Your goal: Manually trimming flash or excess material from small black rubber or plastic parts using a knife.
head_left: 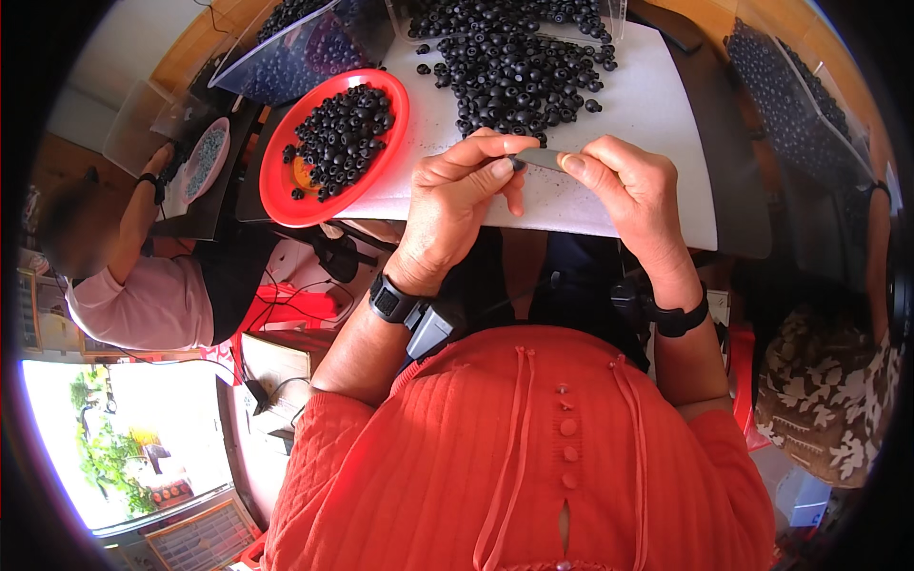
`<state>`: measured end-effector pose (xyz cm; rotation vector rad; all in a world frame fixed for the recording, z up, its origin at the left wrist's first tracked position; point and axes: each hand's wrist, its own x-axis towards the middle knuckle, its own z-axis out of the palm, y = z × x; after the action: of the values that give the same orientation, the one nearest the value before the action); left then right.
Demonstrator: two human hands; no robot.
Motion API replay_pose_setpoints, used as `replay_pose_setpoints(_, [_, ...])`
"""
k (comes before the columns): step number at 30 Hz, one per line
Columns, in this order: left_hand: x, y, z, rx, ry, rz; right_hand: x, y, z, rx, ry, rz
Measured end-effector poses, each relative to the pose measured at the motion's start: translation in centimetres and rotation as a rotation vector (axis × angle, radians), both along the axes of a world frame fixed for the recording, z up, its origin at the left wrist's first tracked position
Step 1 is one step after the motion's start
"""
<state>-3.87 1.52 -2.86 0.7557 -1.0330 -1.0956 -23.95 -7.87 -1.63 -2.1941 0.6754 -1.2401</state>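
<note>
Pinching small black part (519, 165) in fingers of left hand (446, 195); gripping flat grey blade (541, 159) in fingers of right hand (636, 190). Pointing blade leftward, with long axis crosswise, tip by part's far side; can't tell contact. Holding both above white surface (666, 133), near front edge.

Probably a workshop: co-worker (143, 306), heaped black parts (509, 81).

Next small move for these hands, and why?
Probably a short stroke of the flat grey tool against the small black piece: the left hand pinches the piece, and the right hand holds the tool's end close to it.
</note>
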Motion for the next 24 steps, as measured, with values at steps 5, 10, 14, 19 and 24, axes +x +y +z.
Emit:
replay_pose_setpoints(5, [0.04, 0.01, -0.01, -0.009, 0.019, -0.014, 0.01, 0.12, 0.15, -0.032, 0.006, -0.017])
replay_pose_setpoints(10, [0.11, 0.07, 0.14, -0.002, 0.009, -0.015, 0.01, 0.04, 0.05, -0.050, 0.012, -0.013])
replay_pose_setpoints(14, [-0.18, 0.12, 0.55, 0.019, 0.020, -0.008, -0.03, -0.17, -0.04, -0.071, 0.030, -0.006])
replay_pose_setpoints(19, [-0.16, 0.13, 0.68, 0.032, 0.033, -0.006, 0.12, -0.28, -0.27, -0.097, 0.015, -0.005])
replay_pose_setpoints(24, [-0.05, 0.12, 0.61, 0.052, 0.068, -0.013, 0.26, -0.44, -0.44, -0.144, 0.028, -0.012])
